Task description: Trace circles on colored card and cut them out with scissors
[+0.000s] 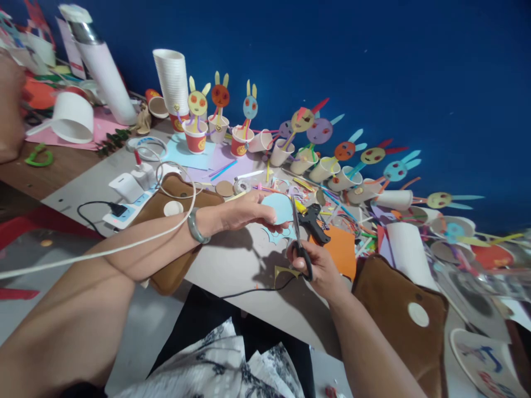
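Observation:
Between the thumb and fingers of my left hand (251,211) is a light blue paper disc (277,207), held above the table. My right hand (317,266) grips black-handled scissors (302,251) with its fingers in the loops. The blades point up and away from me, along the disc's right edge; whether they touch the paper I cannot tell. Under the disc, cut light blue paper scraps (282,235) lie on the table. A black glue gun (316,222) lies just right of the scissors, beside an orange paper sheet (342,249).
Paper cups with rabbit-faced figures (198,105) line the blue wall. A power strip (128,213) with chargers and a white cable (124,251) lies left, the cable crossing my left forearm. Brown pouches (398,309) flank my hands. Another person's arm (10,108) shows far left.

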A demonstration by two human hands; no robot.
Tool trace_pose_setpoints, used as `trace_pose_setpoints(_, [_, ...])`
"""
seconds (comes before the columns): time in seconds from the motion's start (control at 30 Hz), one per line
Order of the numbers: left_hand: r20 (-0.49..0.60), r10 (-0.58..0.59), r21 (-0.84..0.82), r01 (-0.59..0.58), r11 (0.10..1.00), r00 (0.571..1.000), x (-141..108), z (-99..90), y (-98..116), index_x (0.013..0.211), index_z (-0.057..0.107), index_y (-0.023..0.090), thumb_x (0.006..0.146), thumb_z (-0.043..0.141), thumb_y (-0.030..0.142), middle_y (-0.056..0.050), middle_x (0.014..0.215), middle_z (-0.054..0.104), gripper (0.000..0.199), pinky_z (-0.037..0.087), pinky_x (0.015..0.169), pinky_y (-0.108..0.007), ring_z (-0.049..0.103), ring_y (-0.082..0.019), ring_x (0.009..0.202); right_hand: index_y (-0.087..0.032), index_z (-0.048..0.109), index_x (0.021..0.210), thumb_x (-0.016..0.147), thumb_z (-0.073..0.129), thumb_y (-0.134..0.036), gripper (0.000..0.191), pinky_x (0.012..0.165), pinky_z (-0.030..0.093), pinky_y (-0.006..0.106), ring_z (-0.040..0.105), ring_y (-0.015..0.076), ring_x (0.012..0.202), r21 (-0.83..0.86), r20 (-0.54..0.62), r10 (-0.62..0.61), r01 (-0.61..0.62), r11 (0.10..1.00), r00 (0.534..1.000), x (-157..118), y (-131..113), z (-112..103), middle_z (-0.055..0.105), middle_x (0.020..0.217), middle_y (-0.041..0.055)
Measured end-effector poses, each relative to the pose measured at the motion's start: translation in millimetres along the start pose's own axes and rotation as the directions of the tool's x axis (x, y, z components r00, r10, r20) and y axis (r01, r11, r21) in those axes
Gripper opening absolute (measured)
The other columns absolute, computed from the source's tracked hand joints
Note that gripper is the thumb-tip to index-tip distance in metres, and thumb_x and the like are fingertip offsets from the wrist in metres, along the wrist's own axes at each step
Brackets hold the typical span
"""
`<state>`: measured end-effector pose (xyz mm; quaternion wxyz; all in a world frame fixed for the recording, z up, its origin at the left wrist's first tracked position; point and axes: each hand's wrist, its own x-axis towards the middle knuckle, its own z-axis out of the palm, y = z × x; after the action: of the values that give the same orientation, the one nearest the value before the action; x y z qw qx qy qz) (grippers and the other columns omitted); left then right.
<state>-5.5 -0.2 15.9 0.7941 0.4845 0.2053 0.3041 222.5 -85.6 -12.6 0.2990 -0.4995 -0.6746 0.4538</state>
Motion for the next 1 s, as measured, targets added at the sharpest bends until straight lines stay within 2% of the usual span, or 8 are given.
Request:
trace_pose_setpoints(0.3, [0.01,0.012,-0.005,-0.012,1.0,1.0,1.3,-2.0,-1.5,0.086,0.063,0.013,0.058,0.072,0.02,-0.007,0.075,0.072,0.03,0.055,0.067,-0.029,0.07,-0.017,0.071,-0.02,0.057,0.063,0.07,0.068,-0.085,0.066,0.057,0.034,0.029,0.042,0.0141,0.059,-0.017,-0.018,-0.01,0.009,1.0,1.0,1.1,2.5,0.8,0.052,0.061,-0.0009])
trace_pose_setpoints(0.6, [0.0,0.015,-0.018,-0.015,1.0,1.0,3.3,-4.7,-5.9,0.08,0.062,0.013,0.059,0.072,0.021,-0.006,0.075,0.071,0.025,0.056,0.072,-0.031,0.069,-0.016,0.07,-0.02,0.053,0.061,0.072,0.071,-0.078,0.061,0.055,0.033,0.028,0.039,0.013,0.057,0.008,-0.005,0.011,-0.011,1.0,1.0,1.9,-0.4,0.1,0.049,0.059,-0.002])
trace_pose_setpoints(0.83, [-0.021,0.043,-0.048,-0.044,0.998,0.999,6.1,-5.9,-7.8,0.096,0.061,0.013,0.058,0.072,0.02,-0.003,0.072,0.069,0.04,0.054,0.066,-0.029,0.068,-0.016,0.066,-0.02,0.058,0.066,0.072,0.072,-0.076,0.058,0.056,0.033,0.028,0.04,0.0136,0.059,0.009,-0.014,0.027,-0.027,1.0,1.0,1.5,2.2,-0.2,0.049,0.061,-0.0015])
trace_pose_setpoints(1.0, [-0.055,0.06,-0.054,-0.063,0.997,0.997,7.9,-7.7,-9.4,0.094,0.061,0.013,0.058,0.072,0.021,-0.001,0.071,0.067,0.039,0.052,0.063,-0.027,0.065,-0.013,0.062,-0.02,0.056,0.063,0.072,0.072,-0.076,0.059,0.055,0.034,0.028,0.04,0.0136,0.058,0.011,-0.031,0.02,-0.019,1.0,0.999,3.0,2.1,0.3,0.05,0.06,-0.0013])
